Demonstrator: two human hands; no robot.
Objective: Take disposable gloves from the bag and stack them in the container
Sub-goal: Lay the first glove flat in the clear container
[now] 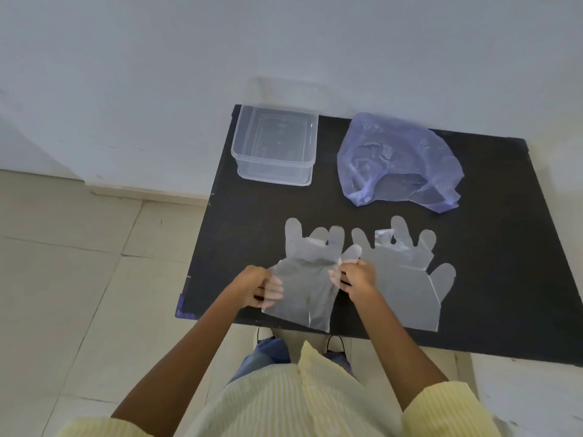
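Note:
A clear disposable glove (307,272) lies on the black table (492,234), its cuff toward the near edge. My left hand (257,287) pinches its left side and my right hand (355,277) pinches its right side. Just to the right a second clear glove (407,279) lies flat on the table, fingers pointing away. A see-through plastic container (274,146) stands at the table's far left with nothing in it. The crumpled blue-violet plastic bag (397,159) sits at the far right of the container, its mouth facing the gloves.
The table's left edge drops to a tiled floor (79,279). A white wall (220,42) runs right behind the table. My feet (265,334) show under the near edge. Blue tape (183,309) marks the table's near-left corner.

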